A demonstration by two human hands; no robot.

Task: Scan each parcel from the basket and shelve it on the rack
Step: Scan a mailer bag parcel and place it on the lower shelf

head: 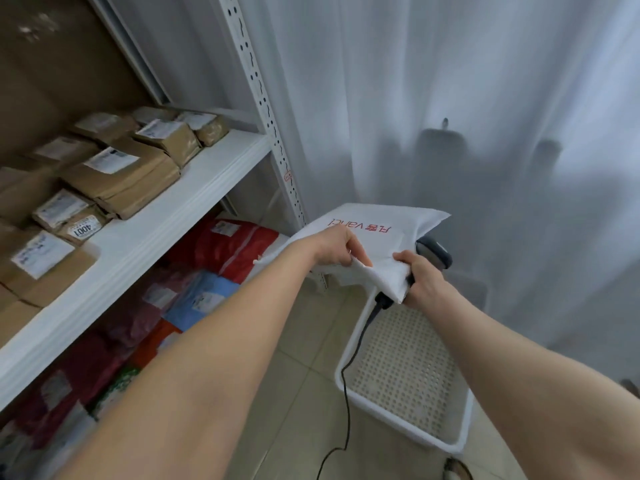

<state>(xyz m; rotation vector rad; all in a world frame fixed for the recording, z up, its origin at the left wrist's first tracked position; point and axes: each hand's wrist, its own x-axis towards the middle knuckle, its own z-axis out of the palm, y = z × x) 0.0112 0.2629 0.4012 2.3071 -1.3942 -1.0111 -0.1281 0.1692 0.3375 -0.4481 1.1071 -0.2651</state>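
white parcel (377, 244) held in the air above the basket (465, 424), just right of the rack (263, 98), red lettering on its upper face. left hand (337, 245) pinches the parcel's near edge, fingers curled closed on the film. right hand (420, 277) wraps the handle of a scanner (434, 252), fingers clamped round it, thumb pressing the parcel's near corner against it. scanner head shows beyond the parcel's right edge; black cable (346, 393) hangs down past the basket rim to the tiled floor (304, 393). brown parcels (121, 178) with labels lie on the upper shelf, coloured bags (225, 247) on the shelf below. white curtain (450, 98) behind
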